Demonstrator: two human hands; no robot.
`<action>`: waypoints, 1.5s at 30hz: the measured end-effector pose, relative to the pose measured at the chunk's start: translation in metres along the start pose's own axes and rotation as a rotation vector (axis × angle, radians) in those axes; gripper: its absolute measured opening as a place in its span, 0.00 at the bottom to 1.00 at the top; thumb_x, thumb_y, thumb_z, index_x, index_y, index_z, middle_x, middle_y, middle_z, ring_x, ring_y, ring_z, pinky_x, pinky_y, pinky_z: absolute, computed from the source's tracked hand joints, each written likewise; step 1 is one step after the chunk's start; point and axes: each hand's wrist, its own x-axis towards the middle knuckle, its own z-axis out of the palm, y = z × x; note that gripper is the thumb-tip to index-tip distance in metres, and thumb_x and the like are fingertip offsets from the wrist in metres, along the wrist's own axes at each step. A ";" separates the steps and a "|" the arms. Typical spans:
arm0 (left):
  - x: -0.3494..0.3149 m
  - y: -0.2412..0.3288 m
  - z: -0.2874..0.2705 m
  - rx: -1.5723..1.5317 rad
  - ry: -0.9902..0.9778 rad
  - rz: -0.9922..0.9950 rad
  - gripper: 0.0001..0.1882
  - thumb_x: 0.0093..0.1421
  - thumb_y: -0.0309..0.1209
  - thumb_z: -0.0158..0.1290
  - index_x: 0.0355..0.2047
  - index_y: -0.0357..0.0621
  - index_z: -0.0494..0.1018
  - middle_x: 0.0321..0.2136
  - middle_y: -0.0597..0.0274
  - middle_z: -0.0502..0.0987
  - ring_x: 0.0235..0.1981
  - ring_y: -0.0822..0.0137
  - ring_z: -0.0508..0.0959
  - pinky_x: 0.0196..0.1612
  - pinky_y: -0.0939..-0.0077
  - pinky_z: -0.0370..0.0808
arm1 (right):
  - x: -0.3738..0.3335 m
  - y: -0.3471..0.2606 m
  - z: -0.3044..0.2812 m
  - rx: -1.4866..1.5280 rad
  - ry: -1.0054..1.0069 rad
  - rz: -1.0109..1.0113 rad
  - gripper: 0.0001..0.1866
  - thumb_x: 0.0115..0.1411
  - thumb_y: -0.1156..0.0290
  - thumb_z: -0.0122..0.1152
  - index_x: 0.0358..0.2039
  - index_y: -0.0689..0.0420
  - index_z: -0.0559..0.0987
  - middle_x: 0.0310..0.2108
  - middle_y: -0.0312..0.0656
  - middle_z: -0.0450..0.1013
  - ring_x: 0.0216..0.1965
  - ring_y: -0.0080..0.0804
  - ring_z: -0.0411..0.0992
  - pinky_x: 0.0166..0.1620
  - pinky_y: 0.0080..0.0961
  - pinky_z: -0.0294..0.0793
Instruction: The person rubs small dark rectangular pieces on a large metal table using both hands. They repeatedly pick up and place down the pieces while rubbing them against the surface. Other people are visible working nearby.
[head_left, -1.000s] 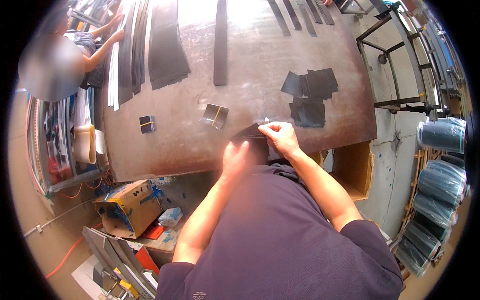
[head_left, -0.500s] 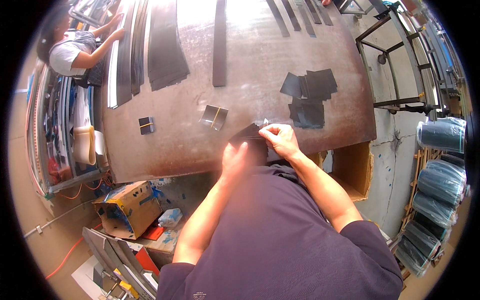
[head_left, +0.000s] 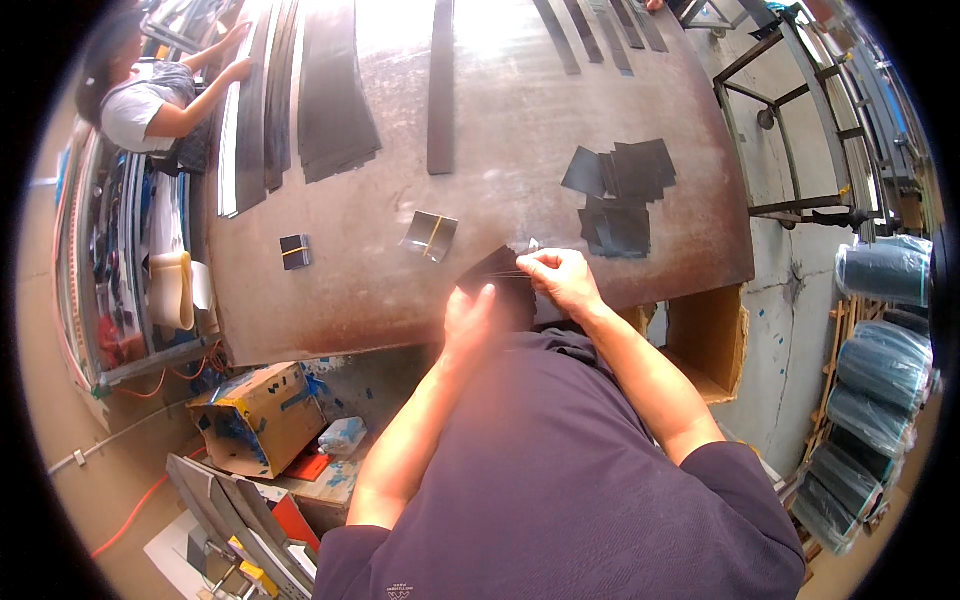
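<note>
At the table's near edge, my left hand (head_left: 468, 318) is closed around a fanned stack of dark rectangular sheets (head_left: 492, 266), its thumb on the near side. My right hand (head_left: 562, 280) pinches a thin, light rubber band (head_left: 506, 275) that is drawn out across the sheets. Part of the stack is hidden against my dark shirt. Farther off lies a small banded bundle of sheets (head_left: 424, 246), with a yellow band around it. To its left is a smaller dark banded bundle (head_left: 297, 252).
Loose dark squares (head_left: 618, 228) lie in piles on the right of the metal table (head_left: 500, 130). Long dark strips (head_left: 335, 110) cover the far left, where another person (head_left: 150, 110) handles strips. Below are cardboard boxes (head_left: 275, 415); a metal rack (head_left: 790, 150) stands right.
</note>
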 end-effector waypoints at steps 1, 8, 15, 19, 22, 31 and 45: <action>0.000 0.000 -0.001 -0.004 0.002 -0.010 0.19 0.76 0.27 0.55 0.66 0.41 0.71 0.59 0.61 0.80 0.58 0.67 0.79 0.64 0.66 0.73 | -0.001 0.002 0.001 -0.029 0.005 -0.046 0.17 0.63 0.60 0.71 0.42 0.62 0.90 0.36 0.41 0.87 0.38 0.25 0.82 0.44 0.30 0.82; -0.002 0.000 -0.001 -0.004 0.026 0.022 0.18 0.76 0.27 0.54 0.64 0.42 0.72 0.57 0.61 0.81 0.56 0.68 0.80 0.62 0.66 0.75 | -0.009 -0.009 0.006 0.069 -0.014 -0.038 0.12 0.66 0.64 0.76 0.41 0.61 0.88 0.28 0.30 0.79 0.27 0.15 0.70 0.31 0.19 0.70; -0.005 0.011 0.008 -0.110 0.047 0.016 0.17 0.77 0.27 0.54 0.63 0.43 0.72 0.55 0.61 0.81 0.54 0.67 0.80 0.59 0.66 0.77 | -0.011 0.008 0.001 -0.011 -0.069 -0.080 0.12 0.64 0.65 0.78 0.41 0.60 0.89 0.31 0.32 0.82 0.30 0.17 0.73 0.34 0.20 0.73; -0.008 0.014 0.008 -0.202 0.018 -0.029 0.15 0.77 0.27 0.53 0.62 0.43 0.71 0.55 0.60 0.81 0.54 0.66 0.81 0.58 0.64 0.79 | -0.010 0.010 0.002 -0.012 -0.064 -0.027 0.12 0.62 0.66 0.79 0.40 0.60 0.88 0.32 0.33 0.83 0.30 0.17 0.74 0.36 0.20 0.75; -0.007 0.012 0.010 -0.211 0.023 -0.042 0.15 0.78 0.27 0.52 0.62 0.44 0.71 0.55 0.59 0.81 0.54 0.65 0.81 0.58 0.64 0.79 | -0.008 0.013 0.001 -0.007 -0.065 -0.037 0.11 0.62 0.67 0.79 0.39 0.60 0.88 0.31 0.33 0.83 0.30 0.17 0.74 0.36 0.21 0.75; 0.018 -0.027 -0.013 -0.059 -0.056 0.060 0.17 0.78 0.27 0.51 0.64 0.42 0.70 0.58 0.57 0.79 0.56 0.64 0.80 0.61 0.64 0.77 | 0.000 0.020 0.003 -0.128 -0.074 -0.020 0.13 0.63 0.63 0.76 0.38 0.60 0.89 0.29 0.33 0.82 0.29 0.18 0.74 0.35 0.22 0.75; 0.021 -0.003 0.007 1.392 -0.096 0.688 0.22 0.63 0.23 0.53 0.58 0.47 0.78 0.58 0.56 0.76 0.62 0.49 0.74 0.62 0.56 0.78 | 0.028 0.023 0.018 -0.650 0.118 -0.066 0.14 0.59 0.59 0.75 0.40 0.53 0.91 0.37 0.45 0.87 0.39 0.40 0.86 0.46 0.36 0.83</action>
